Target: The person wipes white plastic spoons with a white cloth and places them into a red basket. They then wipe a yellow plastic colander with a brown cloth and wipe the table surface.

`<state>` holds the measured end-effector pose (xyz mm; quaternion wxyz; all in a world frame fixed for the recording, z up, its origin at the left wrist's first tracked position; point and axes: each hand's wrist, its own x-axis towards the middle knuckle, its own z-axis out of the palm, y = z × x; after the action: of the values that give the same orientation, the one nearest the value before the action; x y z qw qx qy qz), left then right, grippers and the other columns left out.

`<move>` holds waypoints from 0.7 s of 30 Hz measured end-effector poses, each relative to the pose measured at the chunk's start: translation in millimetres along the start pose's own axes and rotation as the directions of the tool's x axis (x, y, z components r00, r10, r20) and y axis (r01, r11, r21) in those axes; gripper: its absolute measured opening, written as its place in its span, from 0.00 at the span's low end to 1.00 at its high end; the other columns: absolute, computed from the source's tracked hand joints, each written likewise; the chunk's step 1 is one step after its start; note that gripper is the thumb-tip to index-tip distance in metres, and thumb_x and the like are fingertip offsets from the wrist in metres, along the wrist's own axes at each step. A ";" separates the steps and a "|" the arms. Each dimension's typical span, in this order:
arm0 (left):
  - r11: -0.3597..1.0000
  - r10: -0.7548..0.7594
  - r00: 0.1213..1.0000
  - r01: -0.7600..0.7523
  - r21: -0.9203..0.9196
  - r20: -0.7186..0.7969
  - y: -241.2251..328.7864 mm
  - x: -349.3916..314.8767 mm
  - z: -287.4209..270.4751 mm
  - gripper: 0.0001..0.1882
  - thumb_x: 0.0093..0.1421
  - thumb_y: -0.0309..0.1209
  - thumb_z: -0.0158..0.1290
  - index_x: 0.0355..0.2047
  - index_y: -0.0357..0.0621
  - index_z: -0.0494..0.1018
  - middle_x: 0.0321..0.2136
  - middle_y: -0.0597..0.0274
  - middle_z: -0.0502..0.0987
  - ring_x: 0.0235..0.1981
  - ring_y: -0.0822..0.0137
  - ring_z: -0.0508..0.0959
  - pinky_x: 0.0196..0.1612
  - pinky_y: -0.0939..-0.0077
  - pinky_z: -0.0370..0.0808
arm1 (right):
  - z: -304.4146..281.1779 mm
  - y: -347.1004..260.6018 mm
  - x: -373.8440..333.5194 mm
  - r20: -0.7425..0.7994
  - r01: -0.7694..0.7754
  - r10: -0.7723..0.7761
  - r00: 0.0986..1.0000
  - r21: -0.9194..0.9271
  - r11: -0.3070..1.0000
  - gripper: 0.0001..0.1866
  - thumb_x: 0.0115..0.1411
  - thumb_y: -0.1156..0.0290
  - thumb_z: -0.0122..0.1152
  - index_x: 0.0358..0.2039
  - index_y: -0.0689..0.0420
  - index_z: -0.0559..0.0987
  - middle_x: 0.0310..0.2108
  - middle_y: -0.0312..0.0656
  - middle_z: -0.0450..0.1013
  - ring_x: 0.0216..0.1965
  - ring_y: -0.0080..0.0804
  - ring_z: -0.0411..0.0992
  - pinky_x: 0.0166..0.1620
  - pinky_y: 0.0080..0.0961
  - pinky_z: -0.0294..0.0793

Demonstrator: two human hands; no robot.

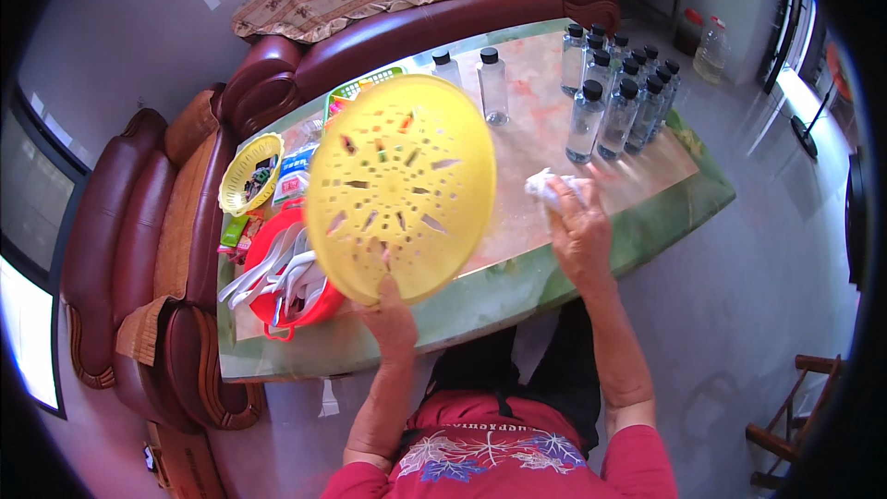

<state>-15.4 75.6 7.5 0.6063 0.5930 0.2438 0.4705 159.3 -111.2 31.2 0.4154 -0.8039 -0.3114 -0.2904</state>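
My left hand (388, 322) is closed on the near rim of a round yellow plastic colander (395, 192). The colander is tilted up above the table with its slotted base showing, and it hides part of what lies behind it. A crumpled white cloth or tissue (547, 187) is bunched in the fingers of my right hand (580, 236), held over the near part of the tabletop. Beyond that hand, several clear bottles with black caps (586, 122) stand upright in a group.
Two more bottles (492, 88) stand apart behind the colander. On the table's left are a red basin (263, 245) with white spoon-like utensils, a yellow basket (231, 176) and a green basket (393, 74). A dark red sofa (370, 46) borders the marble-patterned table (499, 300).
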 end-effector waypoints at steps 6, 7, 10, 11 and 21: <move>0.888 -0.269 0.947 0.174 -0.425 -0.174 36.4 36.3 -13.1 0.32 0.50 0.13 0.40 0.58 0.38 0.57 0.53 0.53 0.66 0.52 0.55 0.72 0.54 0.57 0.73 | -9.0 106.8 -10.9 0.163 -0.195 0.222 0.961 -0.168 0.966 0.25 0.50 0.74 0.63 0.51 0.46 0.73 0.45 0.45 0.67 0.47 0.45 0.69 0.47 0.39 0.71; 0.858 -0.324 0.933 0.218 -0.465 -0.160 37.2 43.1 -21.1 0.32 0.50 0.13 0.40 0.58 0.39 0.57 0.53 0.53 0.66 0.52 0.55 0.72 0.53 0.56 0.74 | -6.1 104.4 -10.2 0.179 -0.210 0.283 0.942 -0.342 0.916 0.26 0.49 0.71 0.64 0.51 0.46 0.73 0.47 0.44 0.66 0.49 0.46 0.67 0.47 0.42 0.69; 0.757 -0.405 0.912 0.293 -0.584 -0.067 37.7 62.5 -42.6 0.33 0.49 0.15 0.40 0.58 0.42 0.55 0.53 0.52 0.66 0.52 0.51 0.71 0.48 0.45 0.76 | 4.1 100.4 -11.2 0.095 -0.147 0.309 0.946 -0.723 0.675 0.32 0.45 0.61 0.69 0.53 0.46 0.71 0.56 0.46 0.59 0.56 0.48 0.58 0.47 0.51 0.63; 0.748 -0.426 0.901 0.300 -0.592 -0.083 39.0 64.6 -46.5 0.33 0.49 0.16 0.40 0.59 0.42 0.55 0.53 0.52 0.66 0.53 0.50 0.71 0.48 0.44 0.75 | 9.1 98.5 -10.7 0.062 -0.119 0.225 0.972 -0.698 0.706 0.33 0.45 0.61 0.69 0.54 0.46 0.70 0.56 0.47 0.58 0.56 0.48 0.58 0.47 0.50 0.63; 0.830 -0.272 0.946 0.139 -0.540 -0.175 33.0 69.3 -49.6 0.35 0.48 0.14 0.37 0.61 0.39 0.52 0.56 0.51 0.62 0.56 0.52 0.68 0.54 0.49 0.72 | 163.5 -57.7 15.6 0.647 0.202 -0.144 0.749 -0.015 0.979 0.45 0.44 0.43 0.66 0.62 0.34 0.60 0.65 0.55 0.45 0.63 0.63 0.45 0.55 0.62 0.59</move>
<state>-36.6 154.7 48.1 0.7566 0.3140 0.2427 0.5197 160.5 58.1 -8.9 0.2207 -0.8390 -0.4951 -0.0476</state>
